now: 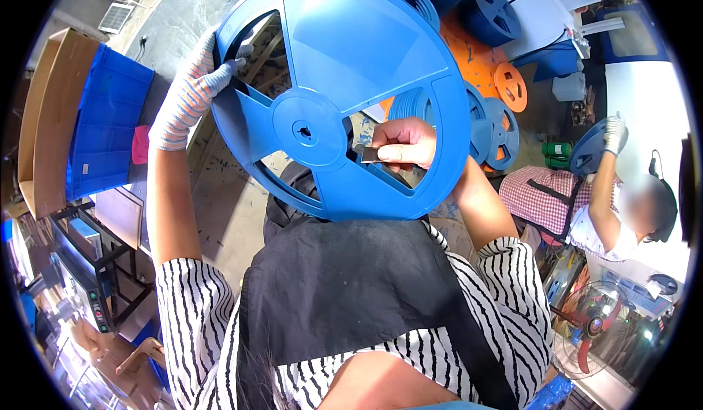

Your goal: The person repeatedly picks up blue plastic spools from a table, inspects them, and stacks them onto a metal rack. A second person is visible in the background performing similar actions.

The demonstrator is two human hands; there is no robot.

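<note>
Crate, rectangular, blue plastic (110, 128), between nine and ten o'clock | left hand, striped knit glove (192, 93), clamped on rim of large round blue plastic reel (337, 73), held at twelve o'clock | small flat dark-grey piece (370, 155), three o'clock of hub, pinched by bare right hand (407, 145) | small round orange reel (510, 87), two o'clock

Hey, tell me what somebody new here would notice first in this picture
Probably the big blue reel at the top centre, its left side held by the gloved left grip. Next, the bare right grip, seen at a lower-right opening, pinching a small flat tool. Then the bright orange reel, upper right.
</note>
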